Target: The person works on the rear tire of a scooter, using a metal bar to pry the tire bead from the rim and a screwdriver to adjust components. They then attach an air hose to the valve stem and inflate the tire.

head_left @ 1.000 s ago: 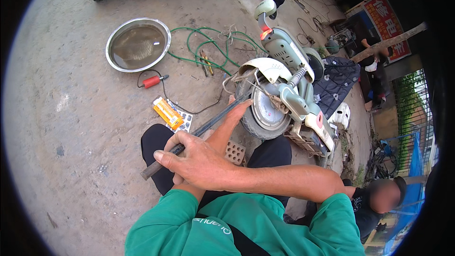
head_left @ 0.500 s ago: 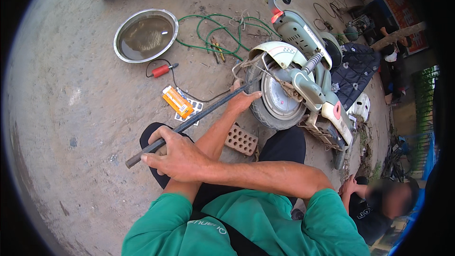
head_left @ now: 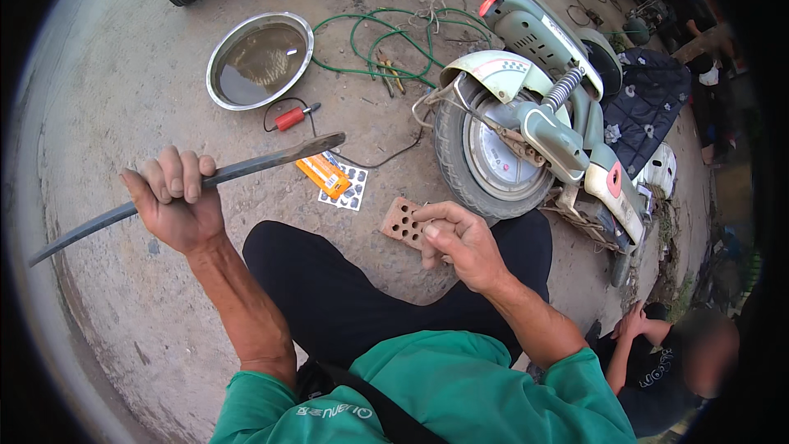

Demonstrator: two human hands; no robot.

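My left hand [head_left: 182, 210] is raised on the left, its fingers wrapped round a long dark metal pry bar [head_left: 267, 162]. The bar's flattened end points right, above the ground and clear of the scooter. My right hand [head_left: 467, 247] is over my knees with fingers loosely bent and apart; nothing shows in it. Just behind that hand lies a red brick with round holes [head_left: 402, 220], partly covered by the fingers. A pale green electric scooter [head_left: 552, 136] lies on its side at the right, its wheel [head_left: 462, 166] with black tyre and metal hub facing me.
A metal basin of murky water [head_left: 261, 62] stands far left. Near it are a green hose [head_left: 358, 25], pliers [head_left: 393, 78], a red-handled tool [head_left: 290, 118] with a cable, an orange box [head_left: 323, 175] and a patch sheet [head_left: 352, 191]. A person [head_left: 657, 370] sits at the lower right.
My crossed arms have parted. The bar has come away from the wheel and swung left in my left hand. My right hand has let go of it and moved right.
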